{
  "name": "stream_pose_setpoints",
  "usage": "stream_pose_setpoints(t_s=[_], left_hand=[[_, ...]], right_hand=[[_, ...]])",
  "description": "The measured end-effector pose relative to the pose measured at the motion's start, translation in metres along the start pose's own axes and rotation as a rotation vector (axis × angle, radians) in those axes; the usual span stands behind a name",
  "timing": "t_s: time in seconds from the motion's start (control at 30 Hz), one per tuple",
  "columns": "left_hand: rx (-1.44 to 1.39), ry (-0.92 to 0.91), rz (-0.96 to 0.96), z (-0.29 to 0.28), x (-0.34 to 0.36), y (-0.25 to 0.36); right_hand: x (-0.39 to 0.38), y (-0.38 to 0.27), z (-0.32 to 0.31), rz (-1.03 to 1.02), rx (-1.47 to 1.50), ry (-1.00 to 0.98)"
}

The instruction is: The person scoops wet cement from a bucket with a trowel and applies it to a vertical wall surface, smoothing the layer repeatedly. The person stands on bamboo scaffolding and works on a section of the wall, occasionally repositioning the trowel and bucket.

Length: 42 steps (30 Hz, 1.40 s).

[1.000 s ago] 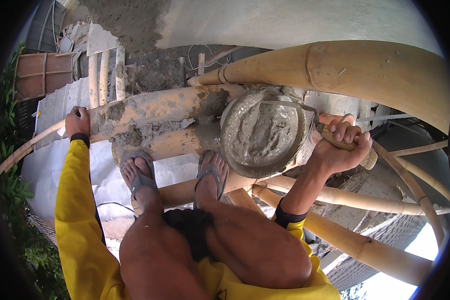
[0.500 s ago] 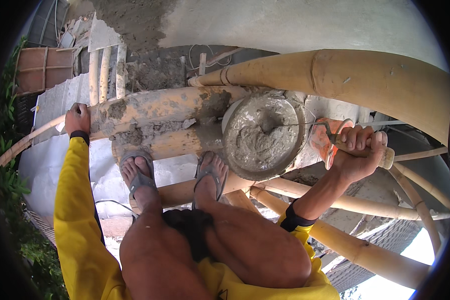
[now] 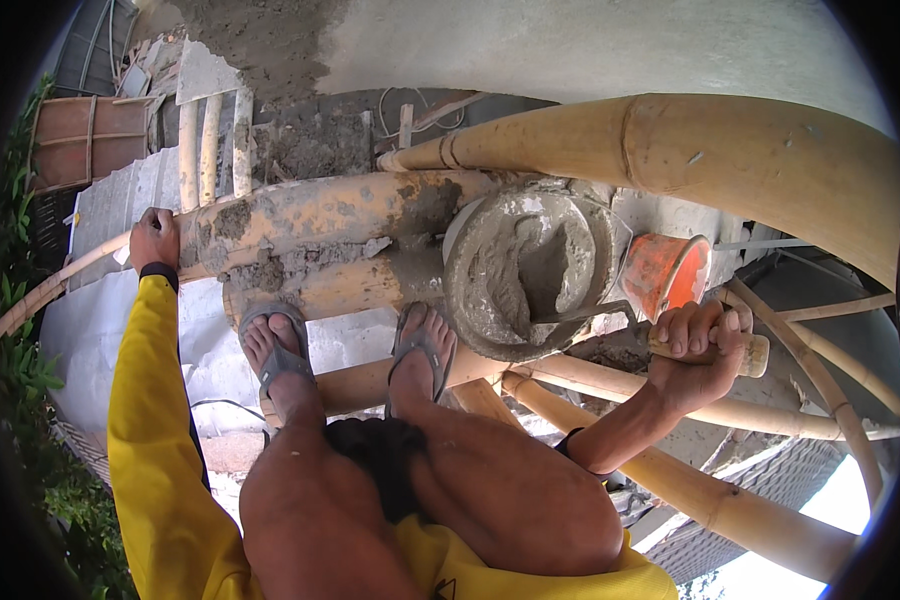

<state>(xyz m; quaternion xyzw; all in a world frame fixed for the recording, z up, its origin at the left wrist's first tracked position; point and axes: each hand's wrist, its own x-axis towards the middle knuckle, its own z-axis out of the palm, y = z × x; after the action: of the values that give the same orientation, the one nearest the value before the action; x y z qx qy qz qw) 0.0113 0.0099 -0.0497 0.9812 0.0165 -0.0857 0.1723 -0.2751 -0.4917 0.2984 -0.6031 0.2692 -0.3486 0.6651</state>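
My right hand (image 3: pixel 698 345) is closed round the wooden handle of a trowel (image 3: pixel 754 356). The trowel's metal neck reaches left over the rim of a round bucket (image 3: pixel 460 320), and its blade is down in the wet grey mortar (image 3: pixel 500 275), mostly hidden. A hollow shows in the mortar's middle. At the far left, my left hand (image 3: pixel 156 240) is wrapped round a bamboo pole (image 3: pixel 80 262), its fingertips hidden. Between my hands lie thick bamboo poles (image 3: pixel 300 215) smeared with mortar.
My sandalled feet (image 3: pixel 422 355) stand on bamboo just left of the bucket. An orange pail (image 3: pixel 660 270) sits to its right. One thick bamboo pole (image 3: pixel 730 150) crosses above, before a plastered wall (image 3: pixel 570 50). Several crossing poles (image 3: pixel 740 510) and a roof lie below right.
My right hand has come down and slightly left with the trowel. Its blade has shifted toward the bucket's near side, leaving a deeper hollow in the mortar. My left hand stays put.
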Motion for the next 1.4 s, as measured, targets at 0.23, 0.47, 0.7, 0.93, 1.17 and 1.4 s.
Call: stream_pose_setpoints(t_s=[0.23,0.47,0.7,0.93,1.17,1.4], left_hand=[[0.018,-0.003,0.017,0.001,0.001,-0.002],[0.058,-0.021,0.008,0.003,0.005,-0.005],[0.048,-0.004,-0.030,0.001,-0.001,0.000],[0.072,0.003,-0.038,0.000,0.000,0.004],[0.049,-0.002,-0.005,0.004,0.002,-0.003],[0.045,0.004,-0.023,0.003,0.000,-0.001]], right_hand=[[0.001,0.049,0.007,-0.258,0.006,0.178],[0.013,0.079,-0.001,0.046,0.168,0.184],[0.024,0.018,-0.023,0.067,0.010,-0.027],[0.025,0.051,0.020,-0.263,0.123,0.066],[0.012,0.075,0.028,0.202,0.192,-0.883],[0.047,0.041,-0.006,0.296,0.113,-0.827]])
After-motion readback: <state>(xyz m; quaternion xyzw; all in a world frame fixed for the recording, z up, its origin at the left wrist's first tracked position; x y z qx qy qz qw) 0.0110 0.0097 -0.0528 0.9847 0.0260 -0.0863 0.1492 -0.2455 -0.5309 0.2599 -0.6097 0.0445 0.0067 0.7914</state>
